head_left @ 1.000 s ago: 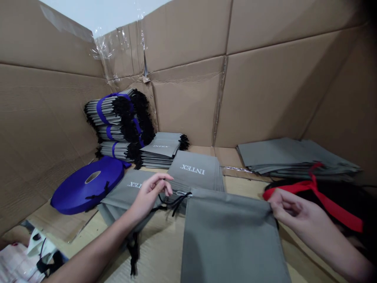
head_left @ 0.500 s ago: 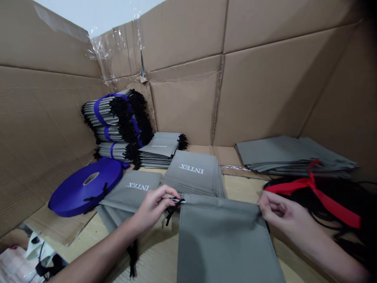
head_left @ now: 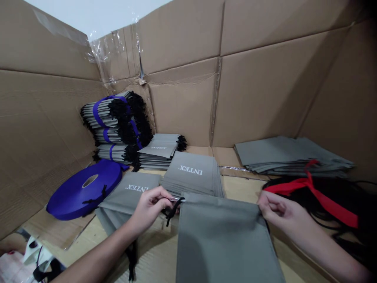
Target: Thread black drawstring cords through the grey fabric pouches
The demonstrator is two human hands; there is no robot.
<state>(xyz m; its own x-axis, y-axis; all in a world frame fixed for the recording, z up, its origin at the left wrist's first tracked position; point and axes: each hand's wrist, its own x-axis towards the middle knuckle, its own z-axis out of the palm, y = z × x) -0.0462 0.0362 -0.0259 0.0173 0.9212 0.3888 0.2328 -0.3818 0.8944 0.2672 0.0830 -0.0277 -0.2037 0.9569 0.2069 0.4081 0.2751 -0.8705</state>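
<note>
grey bag (head_left: 224, 239) | flat, plain | black cord (head_left: 172, 210) at corner, apparently pinched

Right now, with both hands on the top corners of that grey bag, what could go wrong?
The left hand pinches a small metal tool and black cord at the corner of the grey bag; the loose cord end could slip back into the hem. The right hand works right beside a bundle of black cords tied with red ribbon, so it might snag them. The bag may also nudge the stack of printed bags behind it.
</note>
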